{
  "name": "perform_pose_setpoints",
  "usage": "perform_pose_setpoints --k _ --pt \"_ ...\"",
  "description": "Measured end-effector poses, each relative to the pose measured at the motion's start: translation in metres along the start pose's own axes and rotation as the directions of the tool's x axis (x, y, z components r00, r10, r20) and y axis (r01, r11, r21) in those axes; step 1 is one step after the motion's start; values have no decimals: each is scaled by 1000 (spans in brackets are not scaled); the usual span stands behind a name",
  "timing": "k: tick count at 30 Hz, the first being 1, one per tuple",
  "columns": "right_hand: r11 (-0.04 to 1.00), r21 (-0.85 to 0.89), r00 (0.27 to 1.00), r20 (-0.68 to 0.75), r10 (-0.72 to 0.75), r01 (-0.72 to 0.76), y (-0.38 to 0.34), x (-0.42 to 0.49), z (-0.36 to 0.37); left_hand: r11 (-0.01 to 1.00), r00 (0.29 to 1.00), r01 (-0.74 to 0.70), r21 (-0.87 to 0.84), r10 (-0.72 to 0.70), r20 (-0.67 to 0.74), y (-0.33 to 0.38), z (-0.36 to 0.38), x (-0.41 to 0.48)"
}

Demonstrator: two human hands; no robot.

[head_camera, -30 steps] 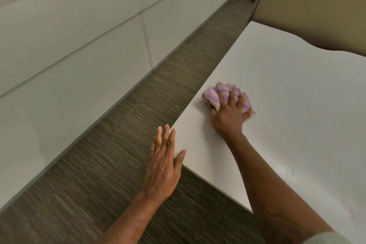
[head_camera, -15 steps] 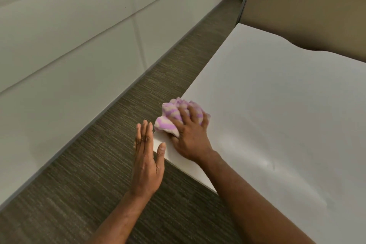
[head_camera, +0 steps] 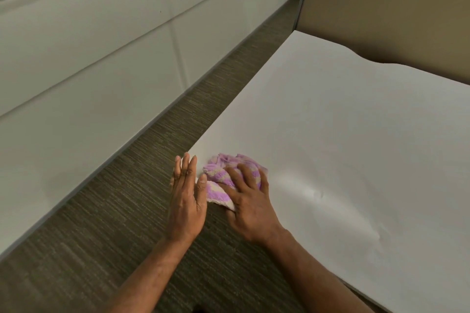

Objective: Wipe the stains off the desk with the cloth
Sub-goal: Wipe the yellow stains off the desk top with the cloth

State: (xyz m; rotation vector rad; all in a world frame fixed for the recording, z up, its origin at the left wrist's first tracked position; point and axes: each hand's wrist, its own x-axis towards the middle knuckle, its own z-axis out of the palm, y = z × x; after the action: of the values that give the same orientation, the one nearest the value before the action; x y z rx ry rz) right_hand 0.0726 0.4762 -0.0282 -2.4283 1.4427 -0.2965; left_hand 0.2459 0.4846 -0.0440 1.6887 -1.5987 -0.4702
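Right hand [head_camera: 250, 207] clamped on bunched cloth [head_camera: 230, 178], fingers curled over the top, pressing it down at the near-left corner of the desk [head_camera: 343, 134].

Left hand [head_camera: 187, 195] flat and spread, fingers together, palm facing the cloth, held just off the desk's left edge and holding nothing; whether it touches the cloth I cannot tell. Cloth is purple and cream striped, part of it overhanging the corner. Progress, as a judgement: the wipe looks to be at the very edge, likely sweeping debris off toward the waiting palm. Most of the white top reads clean; faint smudges show just right of the right hand and further right near the front edge, so some wiping likely remains. No brands, labels or legible writing anywhere in view.
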Motion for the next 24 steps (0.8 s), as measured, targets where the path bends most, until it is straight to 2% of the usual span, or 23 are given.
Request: perform_pose_setpoints --k 6,13,18,24 --pt "992 -4 992 -10 125 -125 15 -53 -9 985 992 -64 160 46 116 11 16 -22" --pt "955 -61 957 -42 288 -290 42 -112 -23 951 974 -96 293 28 225 29 29 -44" --pt "914 -64 915 -56 399 -402 57 -147 -28 940 964 -101 327 11 267 39 29 -54" --pt "882 -34 881 -75 468 -471 65 -186 -33 934 945 -100 342 -18 325 51 30 -67"
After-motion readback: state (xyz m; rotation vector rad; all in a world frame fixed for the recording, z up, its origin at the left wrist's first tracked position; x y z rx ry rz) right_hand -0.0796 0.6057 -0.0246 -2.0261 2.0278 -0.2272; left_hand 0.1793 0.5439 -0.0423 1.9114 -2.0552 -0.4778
